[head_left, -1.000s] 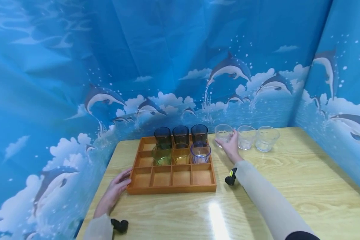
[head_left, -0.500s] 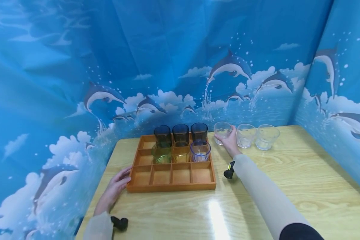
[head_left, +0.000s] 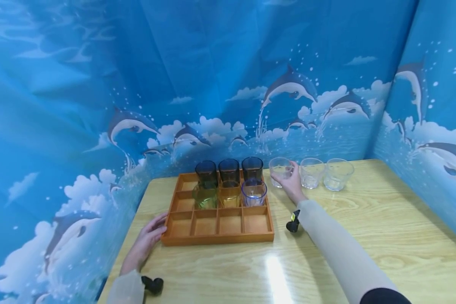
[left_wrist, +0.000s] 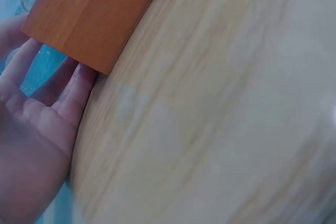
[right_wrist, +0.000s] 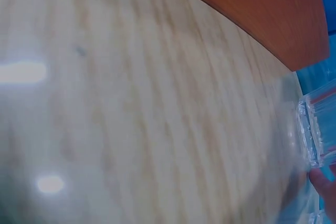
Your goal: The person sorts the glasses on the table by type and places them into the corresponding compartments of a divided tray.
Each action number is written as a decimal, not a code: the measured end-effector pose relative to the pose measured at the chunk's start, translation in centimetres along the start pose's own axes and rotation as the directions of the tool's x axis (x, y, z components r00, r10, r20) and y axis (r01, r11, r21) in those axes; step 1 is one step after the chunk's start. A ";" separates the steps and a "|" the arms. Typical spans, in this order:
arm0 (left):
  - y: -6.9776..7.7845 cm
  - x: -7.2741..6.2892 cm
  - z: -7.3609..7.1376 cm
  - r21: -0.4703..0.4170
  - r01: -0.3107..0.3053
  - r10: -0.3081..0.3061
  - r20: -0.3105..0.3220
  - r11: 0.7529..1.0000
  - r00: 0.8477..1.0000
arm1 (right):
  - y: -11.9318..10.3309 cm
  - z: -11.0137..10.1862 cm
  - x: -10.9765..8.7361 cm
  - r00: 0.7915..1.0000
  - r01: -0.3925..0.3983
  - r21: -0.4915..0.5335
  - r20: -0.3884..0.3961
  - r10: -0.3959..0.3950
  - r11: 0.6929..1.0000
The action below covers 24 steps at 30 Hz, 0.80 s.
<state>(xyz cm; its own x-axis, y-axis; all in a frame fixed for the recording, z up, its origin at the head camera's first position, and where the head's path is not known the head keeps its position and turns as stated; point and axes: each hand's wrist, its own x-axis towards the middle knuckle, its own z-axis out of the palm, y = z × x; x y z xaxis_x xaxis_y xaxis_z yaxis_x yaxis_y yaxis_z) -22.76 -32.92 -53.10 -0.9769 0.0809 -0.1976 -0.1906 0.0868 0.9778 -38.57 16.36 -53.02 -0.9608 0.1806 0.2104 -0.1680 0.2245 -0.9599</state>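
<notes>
At the back of the table, my right hand [head_left: 290, 182] grips a clear drinking glass [head_left: 279, 169], thumb on its near left side and fingers on its right. The glass stands upright just right of a wooden compartment tray [head_left: 217, 240]; its base also shows in the right wrist view beside the tray's corner. My left hand [head_left: 147, 238] rests against the tray's left side near the front corner, its fingers fairly straight in the left wrist view. Inside the tray stand several dark glasses [head_left: 229, 169], a green glass [head_left: 205, 197], an amber glass [head_left: 229, 195] and a blue-rimmed glass [head_left: 254, 194].
Two more clear glasses, a nearer one [head_left: 310, 174] and a farther one [head_left: 337, 175], stand right of my right hand. The tray's front row and left column hold no glasses. A blue dolphin-print curtain [head_left: 213, 84] hangs behind the wooden table [head_left: 384, 228].
My right hand and the clear glass it holds have shifted slightly left, closer to the tray. The left hand, the tray and the other glasses have stayed in place.
</notes>
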 end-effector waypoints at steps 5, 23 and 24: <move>0.1 -0.1 0.1 -0.006 0.011 -0.011 -0.008 1.000 1.000 | -0.3 -0.2 -0.8 1.000 0.000 0.002 -0.002 0.000 1.000; 0.4 0.1 0.2 -0.056 0.042 -0.042 0.012 0.998 0.999 | -1.3 -1.3 -3.4 0.999 0.033 0.018 0.034 -0.034 0.999; 0.1 0.3 0.0 -0.048 0.037 -0.037 0.005 0.998 0.999 | -1.4 -1.3 -3.5 0.999 0.032 0.020 0.036 -0.033 0.999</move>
<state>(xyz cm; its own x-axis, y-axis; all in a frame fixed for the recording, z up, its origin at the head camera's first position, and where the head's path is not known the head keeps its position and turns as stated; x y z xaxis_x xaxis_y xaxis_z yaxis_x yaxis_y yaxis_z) -23.03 -32.86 -53.04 -0.9687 0.0825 -0.2341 -0.2313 0.0422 0.9720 -34.64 16.62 -52.14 -0.9621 0.1385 0.2349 -0.2031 0.2112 -0.9561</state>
